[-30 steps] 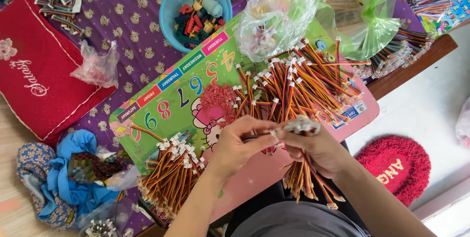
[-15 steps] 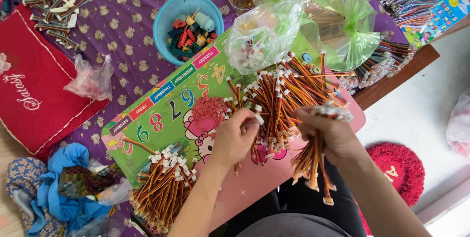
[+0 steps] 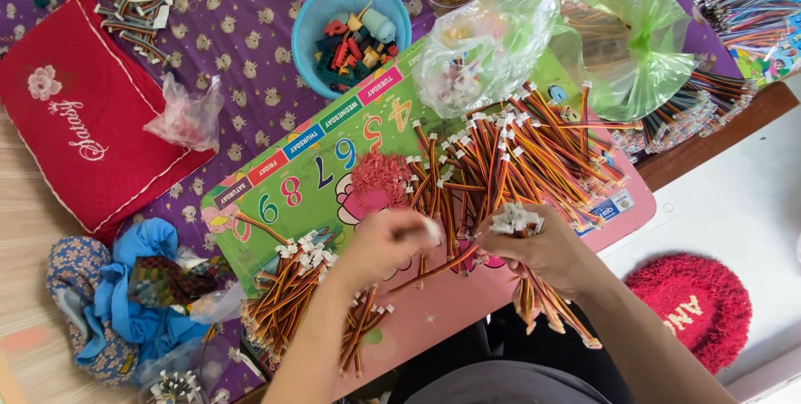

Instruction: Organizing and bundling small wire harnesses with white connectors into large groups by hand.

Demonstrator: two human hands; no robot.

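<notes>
While the right hand [image 3: 546, 249] is gripping a gathered bundle of connector wires [image 3: 534, 287] near the tray's [image 3: 501, 304] right edge, the left hand [image 3: 388, 241] is pinching one more wire [image 3: 442, 264]; adding it calls for aligning white plugs

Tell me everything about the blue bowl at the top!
The blue bowl is round and looks like plastic, light blue all over. It stands upright on the purple cloth with little animal prints, just above the green number board, whose top edge lies close against its rim. Inside is a heap of small toy bricks in red, blue, green and yellow. Neither hand touches it.
</notes>
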